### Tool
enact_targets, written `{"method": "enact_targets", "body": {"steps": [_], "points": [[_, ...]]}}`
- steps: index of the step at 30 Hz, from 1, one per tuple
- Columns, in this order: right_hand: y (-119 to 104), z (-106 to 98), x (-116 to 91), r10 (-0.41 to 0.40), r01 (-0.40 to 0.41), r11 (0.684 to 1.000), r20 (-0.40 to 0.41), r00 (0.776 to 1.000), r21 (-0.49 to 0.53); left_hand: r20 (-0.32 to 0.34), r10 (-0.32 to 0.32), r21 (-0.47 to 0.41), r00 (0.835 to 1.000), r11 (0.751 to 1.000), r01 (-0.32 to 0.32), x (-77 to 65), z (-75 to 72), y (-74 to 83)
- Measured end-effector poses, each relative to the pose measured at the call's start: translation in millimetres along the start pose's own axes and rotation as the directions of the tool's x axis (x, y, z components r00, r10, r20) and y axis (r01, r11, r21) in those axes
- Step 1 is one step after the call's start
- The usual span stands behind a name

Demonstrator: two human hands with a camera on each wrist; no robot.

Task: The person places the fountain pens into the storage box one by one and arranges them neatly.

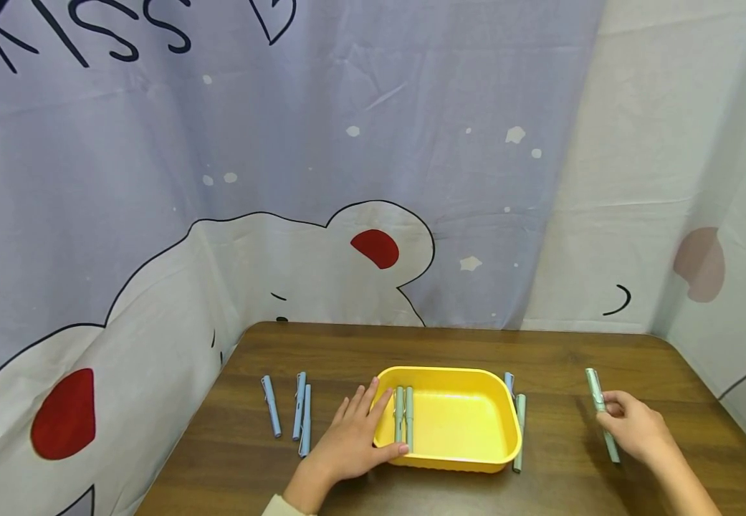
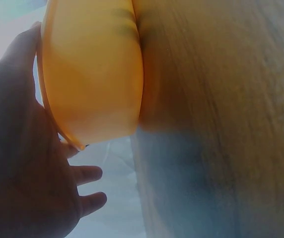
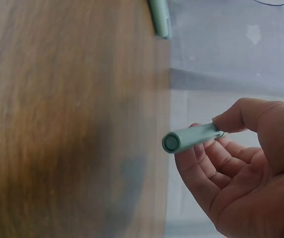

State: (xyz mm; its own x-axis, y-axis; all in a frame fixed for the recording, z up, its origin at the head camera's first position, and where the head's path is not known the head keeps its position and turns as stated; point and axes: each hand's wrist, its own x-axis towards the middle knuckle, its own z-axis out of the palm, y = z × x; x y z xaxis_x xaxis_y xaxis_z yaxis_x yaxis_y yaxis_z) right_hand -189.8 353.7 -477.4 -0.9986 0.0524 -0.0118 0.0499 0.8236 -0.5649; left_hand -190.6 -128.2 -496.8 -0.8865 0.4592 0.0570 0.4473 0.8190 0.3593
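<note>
My right hand (image 1: 637, 426) pinches a light green capped pen (image 1: 595, 390) between thumb and fingers, tilted above the table at the right. Its round end faces the camera in the right wrist view, where the pen (image 3: 194, 137) lies across the fingers. My left hand (image 1: 353, 441) rests on the left end of a yellow tray (image 1: 463, 462), fingers spread over the rim and thumb at the near edge. Two green pens (image 1: 409, 416) lie side by side inside the tray at its left. From the left wrist, the hand (image 2: 28, 144) lies along the tray's rim (image 2: 45, 94).
Left of the tray, three blue pens (image 1: 271, 406) lie on the wooden table (image 1: 347, 344). Beside the tray's right wall are a green pen (image 1: 519, 433) and a partly hidden blue pen (image 1: 509, 381). A printed curtain (image 1: 321, 143) hangs behind the table.
</note>
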Motion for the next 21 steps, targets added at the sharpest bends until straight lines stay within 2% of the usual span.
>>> {"method": "enact_targets", "body": {"steps": [5, 10, 16, 21], "points": [[-7, 0, -4, -0.01, 0.011, 0.993, -0.006, 1.0, 0.119, 0.001, 0.002, -0.008, 1.0, 1.0, -0.002, -0.4, 0.3, -0.5], [-14, 0, -7, -0.019, 0.01, 0.975, 0.034, 0.999, 0.224, 0.003, 0.003, -0.006, 1.0, 1.0, -0.003, -0.3, 0.5, -0.6], [-23, 0, -11, -0.042, 0.016, 0.939, 0.07, 0.997, 0.343, 0.005, 0.001, -0.007, 1.0, 1.0, -0.001, -0.5, -0.4, -0.1], [-30, 0, -13, -0.046, -0.004, 0.917, 0.116, 0.992, 0.399, 0.005, 0.003, -0.007, 1.0, 1.0, -0.003, -0.2, -1.0, 0.0]]}}
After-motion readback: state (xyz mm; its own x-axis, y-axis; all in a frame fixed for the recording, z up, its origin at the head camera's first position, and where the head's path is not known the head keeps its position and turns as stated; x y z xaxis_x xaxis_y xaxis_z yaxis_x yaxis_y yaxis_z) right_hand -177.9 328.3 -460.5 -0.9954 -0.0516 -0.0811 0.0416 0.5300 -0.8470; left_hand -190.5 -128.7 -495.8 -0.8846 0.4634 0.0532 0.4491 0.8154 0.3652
